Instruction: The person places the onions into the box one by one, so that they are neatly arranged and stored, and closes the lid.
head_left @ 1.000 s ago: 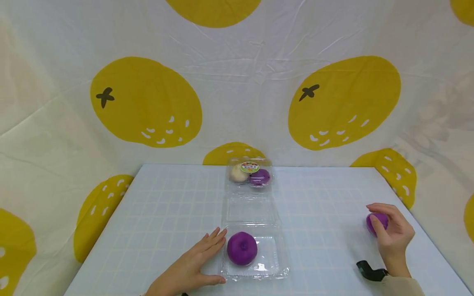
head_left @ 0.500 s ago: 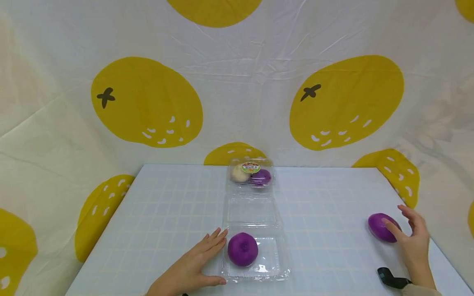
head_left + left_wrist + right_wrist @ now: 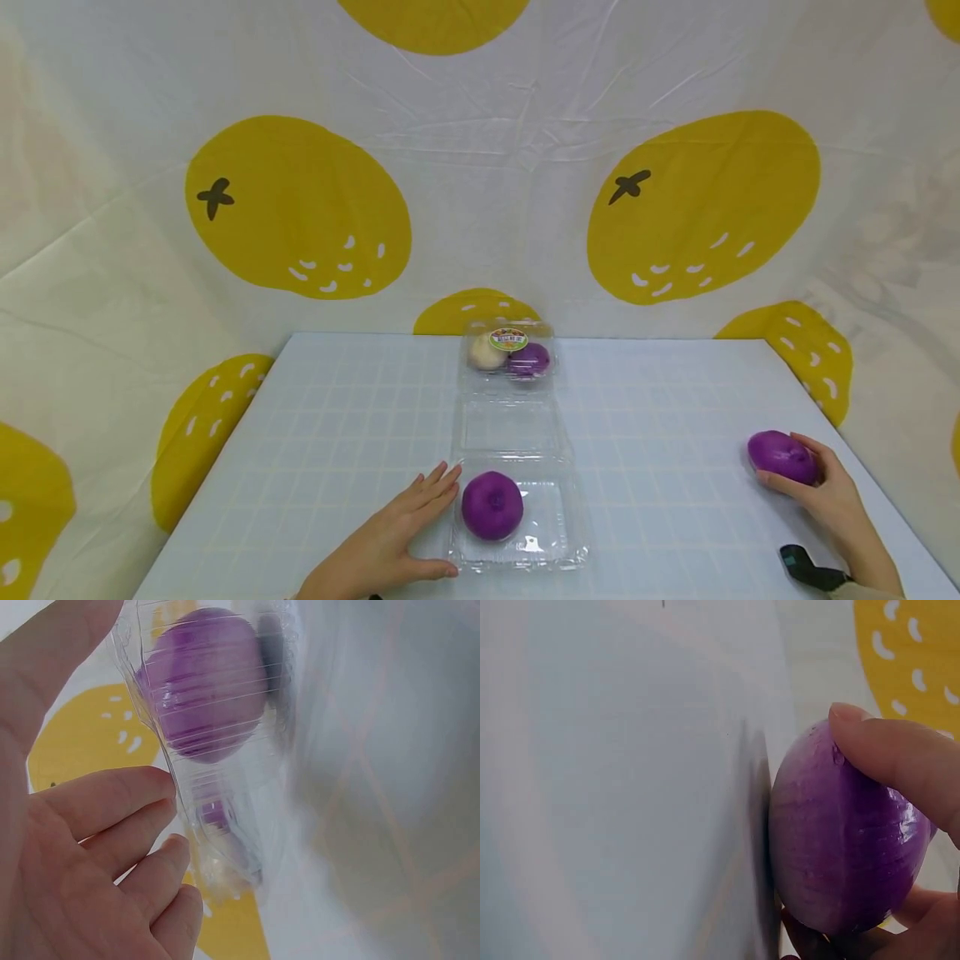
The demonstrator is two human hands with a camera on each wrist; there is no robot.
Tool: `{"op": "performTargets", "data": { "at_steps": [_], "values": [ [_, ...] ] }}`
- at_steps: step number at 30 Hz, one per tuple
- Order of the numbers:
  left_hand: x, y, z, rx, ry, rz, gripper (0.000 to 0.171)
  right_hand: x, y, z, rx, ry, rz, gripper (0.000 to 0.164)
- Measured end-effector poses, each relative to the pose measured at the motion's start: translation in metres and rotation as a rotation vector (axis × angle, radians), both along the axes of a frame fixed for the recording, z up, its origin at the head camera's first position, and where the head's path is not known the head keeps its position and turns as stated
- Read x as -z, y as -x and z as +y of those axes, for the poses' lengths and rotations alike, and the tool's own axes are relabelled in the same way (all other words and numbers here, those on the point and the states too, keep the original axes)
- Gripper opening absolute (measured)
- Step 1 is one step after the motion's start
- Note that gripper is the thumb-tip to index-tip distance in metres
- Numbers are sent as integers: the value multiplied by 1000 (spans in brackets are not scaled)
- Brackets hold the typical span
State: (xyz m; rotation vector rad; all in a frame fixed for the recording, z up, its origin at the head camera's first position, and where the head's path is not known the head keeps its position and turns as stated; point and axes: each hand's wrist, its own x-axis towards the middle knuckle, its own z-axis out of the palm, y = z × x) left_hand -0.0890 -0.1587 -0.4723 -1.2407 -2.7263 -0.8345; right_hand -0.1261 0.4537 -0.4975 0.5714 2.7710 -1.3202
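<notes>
At the right of the table, my right hand grips a smooth purple onion. The right wrist view shows thumb and fingers on either side of the onion, which sits at or just above the tabletop. My left hand lies with its fingers extended along the left edge of a lidded clear plastic box, opened flat. Inside its near half is another purple onion. Through the box wall, the left wrist view shows this onion, with fingertips against the rim.
A closed clear box with a label stands at the back, holding a cream-coloured round item and a purple one. The table has a pale checked cover. Behind it hangs a cloth printed with yellow fruit.
My right hand has shifted right and nearer, loosened around the onion, then taken hold of it from its right side. The onion has turned slightly. My left hand and both boxes stay put.
</notes>
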Motion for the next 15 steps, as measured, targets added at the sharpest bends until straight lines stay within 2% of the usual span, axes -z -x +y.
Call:
{"op": "performTargets", "data": {
  "at_steps": [10,15],
  "values": [
    [0,-1,2,-28,31,-52,89,-4,0,-5,-13,-3,1,104],
    [0,-1,2,-6,-1,-7,89,-7,3,-13,-34,-23,9,104]
  ]
}}
